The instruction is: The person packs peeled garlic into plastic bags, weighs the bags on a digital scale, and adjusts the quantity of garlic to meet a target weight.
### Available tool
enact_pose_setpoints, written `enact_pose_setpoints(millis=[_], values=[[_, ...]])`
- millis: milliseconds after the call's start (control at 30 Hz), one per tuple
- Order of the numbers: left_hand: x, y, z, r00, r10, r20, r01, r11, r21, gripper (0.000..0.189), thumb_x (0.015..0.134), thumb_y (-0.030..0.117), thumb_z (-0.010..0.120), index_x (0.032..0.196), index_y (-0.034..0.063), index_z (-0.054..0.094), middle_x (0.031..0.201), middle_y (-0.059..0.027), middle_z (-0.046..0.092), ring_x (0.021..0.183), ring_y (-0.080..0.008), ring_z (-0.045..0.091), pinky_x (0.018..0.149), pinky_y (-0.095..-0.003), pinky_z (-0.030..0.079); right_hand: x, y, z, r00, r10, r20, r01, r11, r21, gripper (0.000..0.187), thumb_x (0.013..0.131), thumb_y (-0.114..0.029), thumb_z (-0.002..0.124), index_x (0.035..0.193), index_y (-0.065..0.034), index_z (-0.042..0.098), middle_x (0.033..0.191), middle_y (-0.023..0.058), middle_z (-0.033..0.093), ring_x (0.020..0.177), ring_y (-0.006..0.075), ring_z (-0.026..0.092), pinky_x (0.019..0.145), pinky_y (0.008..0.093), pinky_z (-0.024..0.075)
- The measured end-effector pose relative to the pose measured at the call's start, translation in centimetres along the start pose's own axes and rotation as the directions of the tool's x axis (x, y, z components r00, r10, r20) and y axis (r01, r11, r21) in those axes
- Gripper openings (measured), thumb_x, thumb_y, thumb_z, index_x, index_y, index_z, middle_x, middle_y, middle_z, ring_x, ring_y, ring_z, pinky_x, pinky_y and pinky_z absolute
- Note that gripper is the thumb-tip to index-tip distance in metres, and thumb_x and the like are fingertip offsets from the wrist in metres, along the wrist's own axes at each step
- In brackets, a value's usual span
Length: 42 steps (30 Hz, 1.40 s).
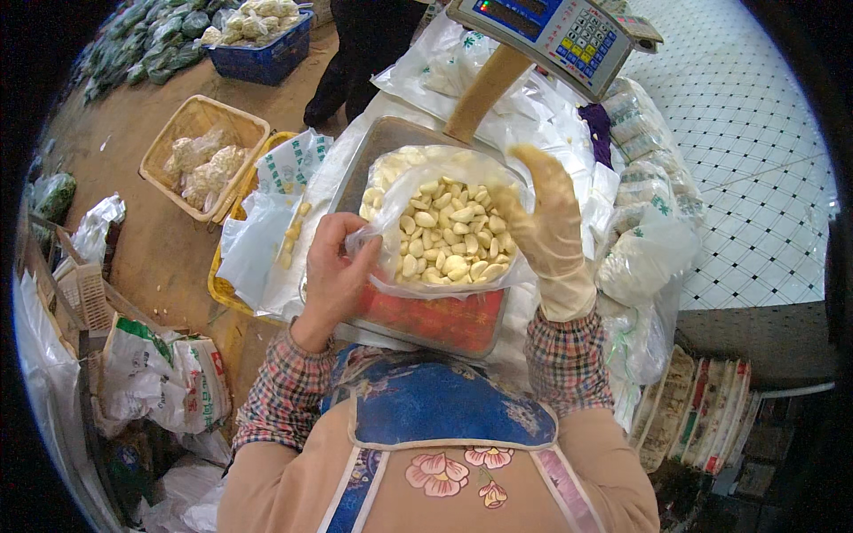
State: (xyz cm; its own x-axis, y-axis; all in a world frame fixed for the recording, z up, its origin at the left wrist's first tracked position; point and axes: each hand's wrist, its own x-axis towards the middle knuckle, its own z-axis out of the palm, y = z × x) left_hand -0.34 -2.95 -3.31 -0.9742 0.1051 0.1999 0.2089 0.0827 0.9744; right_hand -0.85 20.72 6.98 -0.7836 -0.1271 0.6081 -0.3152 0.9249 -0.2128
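Observation:
A clear plastic bag (393, 285) full of peeled garlic cloves (456, 230) sits on the metal pan of a digital scale (351, 174). My bare left hand (338, 273) pinches the bag's rim on its left side, between thumb and fingers. At the bag's right edge is my right hand (554, 243), in a pale glove. Its fingers are spread from the thumb and blurred by motion; the thumb side overlaps the cloves, and I cannot tell whether it touches them. A red patterned surface (436, 320) shows on the pan's near part.
Beyond the pan stands the scale's post (486, 90) with its keypad head (550, 36). Filled plastic bags (643, 260) are piled at right. To the left, a yellow crate (223, 283) and a tan basket (203, 106) stand near a blue crate (263, 63). Someone's dark-clothed legs (363, 53) are beyond.

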Motion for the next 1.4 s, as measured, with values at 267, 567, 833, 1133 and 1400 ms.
enact_pose_setpoints(millis=[267,567,833,1133,1400], values=[[1.0,2.7,2.7,0.982,0.176,0.070,-0.182,0.978,0.098,0.012,0.074,0.002,0.061,0.084,-0.0001,0.054,0.083,-0.0090,0.052,0.076,-0.0201,0.054,0.068,-0.0278,0.043,-7.7,-0.6,2.1,0.876,0.223,0.427,-0.237,0.971,-0.021,0.021,0.079,-0.024,0.059,0.083,-0.0037,0.060,0.075,0.0140,0.059,0.073,0.0296,0.057,0.066,0.0375,0.0456],[0.7,0.8,2.4,0.983,0.177,0.044,-0.182,0.968,0.175,0.013,0.074,0.002,0.061,0.085,0.0002,0.054,0.082,-0.0099,0.053,0.076,-0.0216,0.055,0.068,-0.0288,0.043,-8.4,1.0,2.0,0.791,0.186,0.583,-0.221,0.975,-0.010,0.022,0.080,-0.025,0.058,0.085,-0.0034,0.060,0.078,0.0167,0.059,0.074,0.0340,0.057,0.064,0.0409,0.0441],[0.1,1.2,1.7,0.994,0.102,0.032,-0.105,0.984,0.143,0.013,0.075,0.003,0.060,0.085,0.0000,0.054,0.081,-0.0089,0.053,0.075,-0.0196,0.054,0.067,-0.0284,0.043,-7.8,2.6,1.4,0.772,0.410,0.486,-0.577,0.773,0.265,0.023,0.085,-0.024,0.055,0.085,-0.0011,0.058,0.070,0.0071,0.057,0.065,0.0163,0.053,0.060,0.0296,0.0427],[0.4,1.0,1.9,0.991,0.127,0.028,-0.130,0.971,0.203,0.027,0.074,0.006,0.063,0.099,0.0015,0.053,0.086,-0.0094,0.052,0.077,-0.0179,0.053,0.069,-0.0287,0.043,1.7,-2.4,0.2,0.938,0.044,0.344,-0.265,0.730,0.630,0.049,0.081,-0.024,0.060,0.120,0.0007,0.043,0.115,0.0152,0.050,0.105,0.0206,0.049,0.085,0.0293,0.0409],[2.1,1.9,1.5,0.971,0.119,0.207,-0.159,0.969,0.187,0.023,0.080,0.008,0.059,0.100,-0.0020,0.054,0.072,-0.0050,0.056,0.065,-0.0148,0.055,0.059,-0.0275,0.044,-4.7,4.9,-0.1,0.812,0.452,0.368,-0.456,0.886,-0.083,0.047,0.078,-0.029,0.059,0.113,-0.0010,0.047,0.099,0.0230,0.057,0.095,0.0356,0.054,0.081,0.0401,0.0424]])
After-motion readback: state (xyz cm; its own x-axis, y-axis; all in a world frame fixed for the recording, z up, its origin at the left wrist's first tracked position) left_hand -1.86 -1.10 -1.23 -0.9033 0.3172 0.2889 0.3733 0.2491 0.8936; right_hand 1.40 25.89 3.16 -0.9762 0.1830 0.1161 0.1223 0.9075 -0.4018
